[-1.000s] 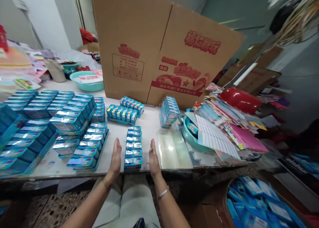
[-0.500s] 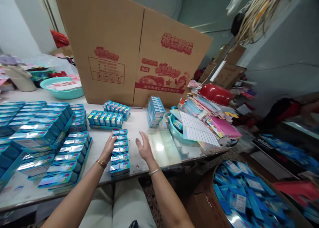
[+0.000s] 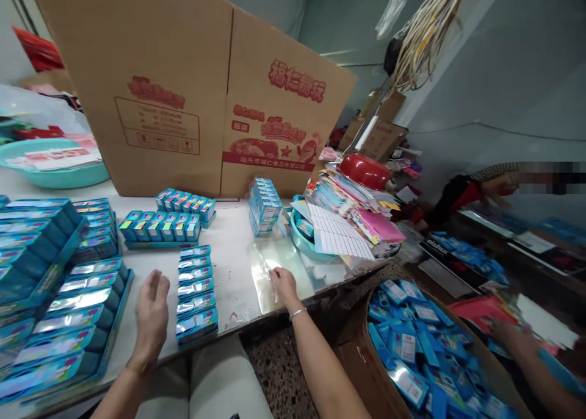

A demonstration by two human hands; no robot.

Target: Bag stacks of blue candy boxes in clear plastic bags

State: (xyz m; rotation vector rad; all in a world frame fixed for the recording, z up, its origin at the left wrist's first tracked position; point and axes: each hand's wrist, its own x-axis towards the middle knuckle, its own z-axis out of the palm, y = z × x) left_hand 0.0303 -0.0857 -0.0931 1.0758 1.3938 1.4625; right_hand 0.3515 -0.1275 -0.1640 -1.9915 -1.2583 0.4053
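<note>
My right hand (image 3: 284, 286) rests at the clear plastic sheets (image 3: 265, 288) near the front of the table, its fingers pinched on the top sheet. My left hand (image 3: 152, 318) hovers over the tabletop with its fingers stretched out, holding nothing. Between my hands stands a row of small blue boxes (image 3: 196, 294) in a tray. Left of my left hand lies a longer tray of blue boxes (image 3: 86, 312). Behind them sit two short rows of blue boxes, a nearer one (image 3: 158, 227) and a farther one (image 3: 185, 205).
A big cardboard carton (image 3: 183, 59) stands across the back. Wrapped blue boxes (image 3: 265, 205) stand before it. A teal basin (image 3: 297, 239) with papers is at right. Below, an open carton holds loose blue boxes (image 3: 412, 340). Another person's hand (image 3: 508, 333) is at far right.
My left hand has let go of the row of blue boxes and moved left. My right hand has lowered onto the plastic sheets and closed. The view has turned right.
</note>
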